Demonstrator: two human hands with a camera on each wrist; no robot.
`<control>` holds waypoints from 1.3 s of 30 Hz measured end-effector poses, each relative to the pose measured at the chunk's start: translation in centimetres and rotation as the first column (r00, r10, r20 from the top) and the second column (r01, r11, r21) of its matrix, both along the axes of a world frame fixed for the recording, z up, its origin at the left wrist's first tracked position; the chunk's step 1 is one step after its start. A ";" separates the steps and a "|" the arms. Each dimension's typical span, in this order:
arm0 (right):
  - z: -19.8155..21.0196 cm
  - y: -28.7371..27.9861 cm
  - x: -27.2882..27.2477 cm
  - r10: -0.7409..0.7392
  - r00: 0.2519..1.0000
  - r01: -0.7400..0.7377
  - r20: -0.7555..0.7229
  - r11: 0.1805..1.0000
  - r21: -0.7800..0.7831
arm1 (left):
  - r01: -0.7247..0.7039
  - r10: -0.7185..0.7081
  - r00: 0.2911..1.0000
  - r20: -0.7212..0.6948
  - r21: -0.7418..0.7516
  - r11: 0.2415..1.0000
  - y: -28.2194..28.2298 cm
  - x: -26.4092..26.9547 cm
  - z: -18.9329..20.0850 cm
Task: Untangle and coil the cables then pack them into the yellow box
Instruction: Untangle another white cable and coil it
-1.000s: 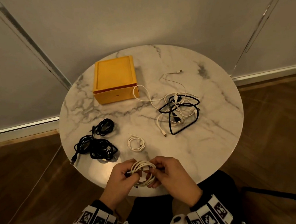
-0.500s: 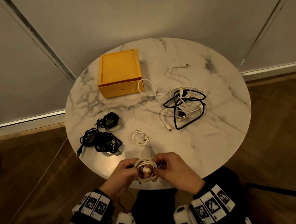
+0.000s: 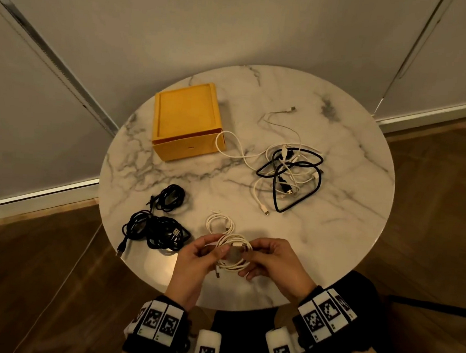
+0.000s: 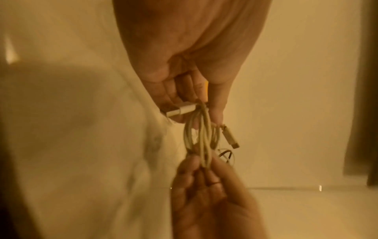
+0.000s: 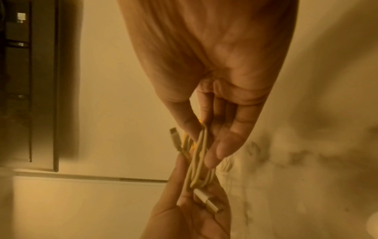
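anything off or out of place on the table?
One white cable from the tangled pile loops against the yellow box, whose lid looks closed. Nothing looks damaged.

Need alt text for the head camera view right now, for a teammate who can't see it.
Over a round marble table, the left hand and right hand grip a coiled white cable. Three black coils and a small white coil lie nearby; a closed yellow box and a tangle of black and white cables sit farther back.
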State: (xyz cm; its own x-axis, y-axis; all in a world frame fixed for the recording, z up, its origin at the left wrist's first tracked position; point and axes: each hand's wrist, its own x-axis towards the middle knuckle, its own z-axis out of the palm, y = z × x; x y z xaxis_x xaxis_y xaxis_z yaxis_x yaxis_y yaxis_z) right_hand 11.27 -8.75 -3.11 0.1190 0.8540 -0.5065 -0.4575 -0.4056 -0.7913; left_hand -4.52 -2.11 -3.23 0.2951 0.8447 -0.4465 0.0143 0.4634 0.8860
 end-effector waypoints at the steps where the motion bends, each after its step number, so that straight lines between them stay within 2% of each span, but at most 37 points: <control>1: -0.2 0.3 0.0 -0.008 1.000 0.008 -0.008 1.000 -0.007 | -0.026 0.030 0.997 0.066 -0.063 0.998 0.0 0.3 0.0; 5: -1.1 1.2 -0.2 0.006 1.000 -0.006 -0.006 1.000 -0.010 | -0.095 0.173 0.955 0.239 -0.305 0.948 0.1 1.0 -0.1; 7: -1.4 1.5 -0.5 0.022 1.000 -0.022 0.013 1.000 -0.002 | -0.157 0.250 0.935 0.252 -0.338 0.928 0.3 1.2 -0.3; 9: -1.5 2.0 -0.6 0.017 0.999 -0.017 0.050 1.000 0.000 | -0.222 0.276 0.942 0.189 -0.262 0.939 0.6 1.2 -1.0; 11: -1.4 2.9 -0.4 -0.001 0.995 0.000 0.099 1.000 0.006 | -0.242 0.251 0.965 0.073 -0.118 0.963 0.9 1.0 -1.3; 15: -1.1 4.8 0.3 -0.004 0.985 -0.001 0.174 1.000 0.028 | -0.122 0.127 0.991 -0.052 0.089 0.988 1.9 0.6 -0.7; 17: -1.0 5.5 0.6 0.012 0.983 -0.016 0.181 1.000 0.020 | -0.043 0.083 0.981 -0.175 0.224 0.974 3.0 0.5 -0.1; 19: -1.0 6.0 0.8 0.018 0.985 -0.020 0.173 1.000 0.009 | 0.126 0.047 0.916 -0.399 0.396 0.910 4.2 0.7 0.5; 21: -1.2 6.5 0.9 0.014 0.984 -0.011 0.179 1.000 -0.013 | 0.353 0.024 0.784 -0.621 0.478 0.804 5.7 1.1 1.0; 25: -2.0 6.7 0.9 0.121 0.938 -0.103 0.324 0.992 -0.073 | 0.651 -0.033 0.526 -0.850 0.377 0.659 8.5 2.1 1.8; 27: -2.0 6.5 0.8 0.164 0.900 -0.143 0.404 0.986 -0.084 | 0.709 -0.052 0.442 -0.896 0.313 0.632 9.4 2.4 1.6; 31: -1.9 6.2 0.6 0.140 0.818 -0.128 0.557 0.990 -0.061 | 0.735 -0.051 0.378 -0.924 0.266 0.624 10.1 2.4 1.4; 34: -2.6 6.2 0.5 0.116 0.706 -0.140 0.699 0.990 -0.022 | 0.749 -0.039 0.345 -0.938 0.250 0.613 10.0 2.2 1.3; 36: -3.0 6.2 0.3 0.128 0.617 -0.156 0.776 0.987 -0.038 | 0.746 -0.049 0.355 -0.933 0.252 0.616 10.0 2.2 1.2; 37: -3.0 6.2 0.3 0.127 0.600 -0.153 0.790 0.987 -0.043 | 0.740 -0.068 0.373 -0.925 0.253 0.624 10.1 2.2 1.1; 39: -2.8 6.1 0.3 0.126 0.630 -0.145 0.766 0.988 -0.044 | 0.730 -0.110 0.411 -0.905 0.254 0.635 10.3 2.1 1.1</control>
